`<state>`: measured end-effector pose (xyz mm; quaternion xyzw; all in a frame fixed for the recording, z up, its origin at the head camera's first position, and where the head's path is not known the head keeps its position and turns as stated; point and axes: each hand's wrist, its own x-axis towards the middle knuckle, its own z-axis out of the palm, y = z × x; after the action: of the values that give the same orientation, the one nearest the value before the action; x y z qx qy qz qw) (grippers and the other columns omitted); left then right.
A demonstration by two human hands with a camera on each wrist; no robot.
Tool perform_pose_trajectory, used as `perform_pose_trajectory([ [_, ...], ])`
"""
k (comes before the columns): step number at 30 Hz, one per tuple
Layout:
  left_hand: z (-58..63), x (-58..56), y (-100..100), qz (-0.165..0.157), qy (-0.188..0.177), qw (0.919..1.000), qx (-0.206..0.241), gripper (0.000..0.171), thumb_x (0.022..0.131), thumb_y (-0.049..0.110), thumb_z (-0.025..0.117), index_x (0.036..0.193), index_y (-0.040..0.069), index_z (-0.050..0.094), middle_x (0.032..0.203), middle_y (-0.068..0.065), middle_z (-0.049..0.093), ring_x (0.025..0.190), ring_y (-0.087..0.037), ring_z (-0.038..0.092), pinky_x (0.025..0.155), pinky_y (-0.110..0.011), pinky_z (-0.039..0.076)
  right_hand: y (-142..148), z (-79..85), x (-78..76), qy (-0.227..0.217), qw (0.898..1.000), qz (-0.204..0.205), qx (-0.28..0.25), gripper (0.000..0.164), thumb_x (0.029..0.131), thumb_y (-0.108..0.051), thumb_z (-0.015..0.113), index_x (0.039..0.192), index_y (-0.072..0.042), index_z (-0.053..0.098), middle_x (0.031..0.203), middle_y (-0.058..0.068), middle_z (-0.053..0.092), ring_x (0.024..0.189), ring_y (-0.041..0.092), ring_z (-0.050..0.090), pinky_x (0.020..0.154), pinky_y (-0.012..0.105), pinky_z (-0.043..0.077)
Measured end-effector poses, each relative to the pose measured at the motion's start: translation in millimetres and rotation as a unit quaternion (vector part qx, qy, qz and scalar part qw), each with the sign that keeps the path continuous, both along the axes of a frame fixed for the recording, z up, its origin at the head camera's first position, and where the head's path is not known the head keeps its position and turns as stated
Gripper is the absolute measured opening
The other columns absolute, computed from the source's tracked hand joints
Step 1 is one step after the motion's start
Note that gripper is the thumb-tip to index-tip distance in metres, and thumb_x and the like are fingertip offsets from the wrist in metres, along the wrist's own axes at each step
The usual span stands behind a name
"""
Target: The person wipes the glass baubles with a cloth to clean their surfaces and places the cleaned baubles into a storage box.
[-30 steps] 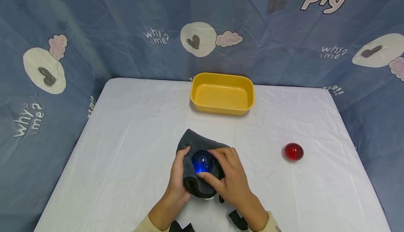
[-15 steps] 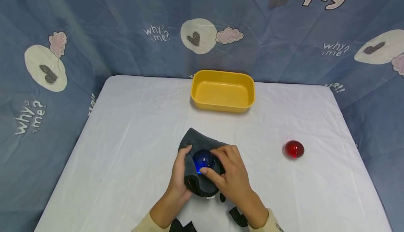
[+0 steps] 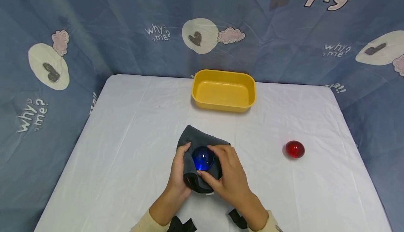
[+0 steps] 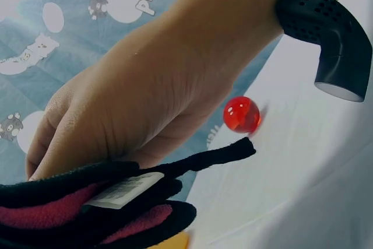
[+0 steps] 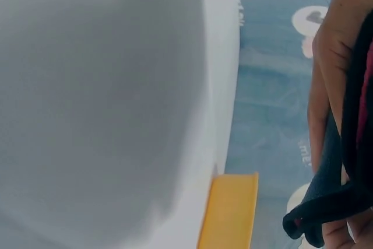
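Note:
In the head view, my left hand (image 3: 178,176) grips a folded dark grey cloth (image 3: 199,137), its thumb on top and the other fingers hidden underneath. A glossy clear blue ball (image 3: 203,159) sits on the cloth. My right hand (image 3: 231,176) pinches this ball between thumb and fingertips, close over the cloth. From the left wrist view, the cloth's folds show pink lining (image 4: 52,207), a white label (image 4: 125,190) and a dark loop (image 4: 215,157). The right wrist view shows the cloth's dark edge (image 5: 326,208) beside the fingers.
A yellow tray (image 3: 224,107) stands at the back of the white table (image 3: 135,148). To the right lies a clear red ball (image 3: 294,149). Blue patterned fabric (image 3: 126,42) surrounds the table's back and sides.
The cloth, both hands and the blue ball have shifted slightly away from me. The dark loop below the cloth has gone out of sight in the head view.

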<state>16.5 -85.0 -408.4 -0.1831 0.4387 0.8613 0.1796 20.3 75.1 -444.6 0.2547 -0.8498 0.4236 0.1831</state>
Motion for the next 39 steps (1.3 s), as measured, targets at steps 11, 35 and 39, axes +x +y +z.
perform_pose_trajectory([
  [11, -1.2, 0.3, -0.7, -0.01, 0.001, 0.9999, 0.006, 0.068, 0.107, 0.042, 0.04, 0.163, 0.012, 0.017, 0.163, -0.01, 0.027, 0.144, -0.025, 0.032, 0.12, -0.041, 0.026, -1.2, 0.4, -3.9, -0.005, 1.0, -0.022, -0.021, 0.062, 0.094, -0.058, 0.072, 0.125, -0.005, 0.066, 0.114, 0.006, 0.065, 0.107, 0.024, 0.058, 0.095, 0.037, 0.046],
  [35, -4.5, -3.0, -4.5, -0.017, 0.006, 0.9996, 0.021, 0.063, 0.107, 0.043, 0.039, 0.159, 0.013, 0.023, 0.157, -0.008, 0.034, 0.138, -0.022, 0.038, 0.114, -0.037, 0.034, -2.3, -1.4, -4.6, 0.0, 1.0, 0.001, -0.02, 0.065, 0.088, -0.046, 0.084, 0.133, -0.004, 0.062, 0.123, 0.009, 0.063, 0.112, 0.026, 0.058, 0.101, 0.035, 0.045],
  [39, -5.2, -2.9, -5.0, -0.014, 0.008, 0.9995, 0.028, 0.063, 0.107, 0.043, 0.038, 0.16, 0.013, 0.021, 0.158, -0.009, 0.032, 0.139, -0.023, 0.037, 0.115, -0.038, 0.034, -1.9, -1.2, -7.0, 0.003, 1.0, 0.0, -0.02, 0.064, 0.09, -0.052, 0.08, 0.131, -0.004, 0.065, 0.12, 0.008, 0.065, 0.11, 0.026, 0.058, 0.097, 0.035, 0.046],
])
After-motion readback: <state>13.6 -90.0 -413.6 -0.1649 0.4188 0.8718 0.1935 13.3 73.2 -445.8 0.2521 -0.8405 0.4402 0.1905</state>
